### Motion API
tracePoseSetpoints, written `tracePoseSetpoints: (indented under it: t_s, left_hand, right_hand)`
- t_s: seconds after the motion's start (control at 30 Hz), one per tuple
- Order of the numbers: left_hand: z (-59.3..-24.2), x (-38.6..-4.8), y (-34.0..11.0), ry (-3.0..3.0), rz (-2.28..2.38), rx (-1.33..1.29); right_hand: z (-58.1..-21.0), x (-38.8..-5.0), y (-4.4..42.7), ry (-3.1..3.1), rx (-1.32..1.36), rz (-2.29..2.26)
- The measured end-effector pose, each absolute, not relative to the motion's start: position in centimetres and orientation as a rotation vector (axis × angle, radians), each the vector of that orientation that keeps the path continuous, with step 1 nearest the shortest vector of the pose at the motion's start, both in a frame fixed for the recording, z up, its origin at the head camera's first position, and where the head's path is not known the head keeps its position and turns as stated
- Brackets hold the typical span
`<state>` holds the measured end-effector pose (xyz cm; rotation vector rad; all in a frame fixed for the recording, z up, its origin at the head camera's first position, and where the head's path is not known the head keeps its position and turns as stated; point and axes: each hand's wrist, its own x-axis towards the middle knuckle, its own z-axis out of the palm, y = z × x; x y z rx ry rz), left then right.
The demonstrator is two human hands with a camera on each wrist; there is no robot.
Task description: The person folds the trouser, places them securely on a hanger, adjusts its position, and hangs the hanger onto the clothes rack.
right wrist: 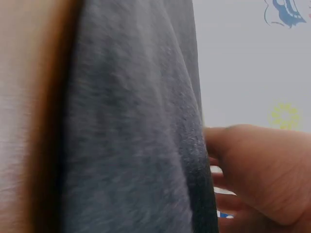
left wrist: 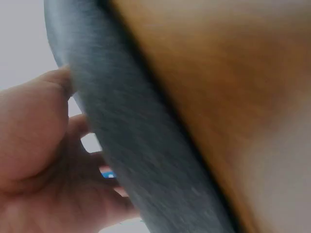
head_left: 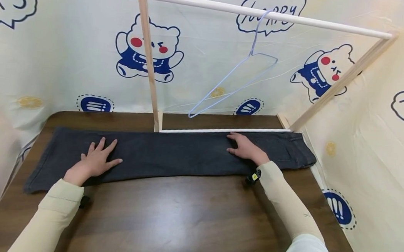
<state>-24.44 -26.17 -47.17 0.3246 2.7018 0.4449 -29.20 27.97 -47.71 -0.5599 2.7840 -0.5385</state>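
A pair of dark grey trousers, folded lengthwise, lies flat across the table with its waistband end at the right. On the leg end at the left, my left hand rests with fingers spread. My right hand lies on the trousers right of the middle, thumb apart from the fingers, touching the cloth near its far edge. In the left wrist view, the left hand touches the grey cloth. The right wrist view has the right hand against the cloth; its fingertips are partly hidden there.
A wooden rack with a white top rail stands behind the trousers. From that rail hangs a light blue hanger. The brown table extends in front, and a printed curtain surrounds it at the back and sides.
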Motion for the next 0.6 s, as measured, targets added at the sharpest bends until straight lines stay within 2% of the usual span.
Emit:
tracePoseSetpoints:
  t_s: [0.23,0.37,0.47,0.6]
  left_hand:
    - [-46.8,-22.6,-26.7,2.669,0.479,0.296]
    - [-46.9,-22.0,-27.2,2.659,0.492,0.297]
    - [-47.1,-22.0,-27.3,2.660,0.500,0.298]
    - [-47.0,-22.4,-27.1,2.663,0.514,0.285]
  right_hand:
    - [-47.1,-27.0,27.4,2.617,-0.543,-0.430]
    - [-46.5,-27.1,28.6,2.641,-0.598,-0.543]
    - [-45.9,-27.8,31.9,2.787,-0.623,-0.613]
    - [-45.5,-28.4,38.8,3.061,-0.427,-0.518]
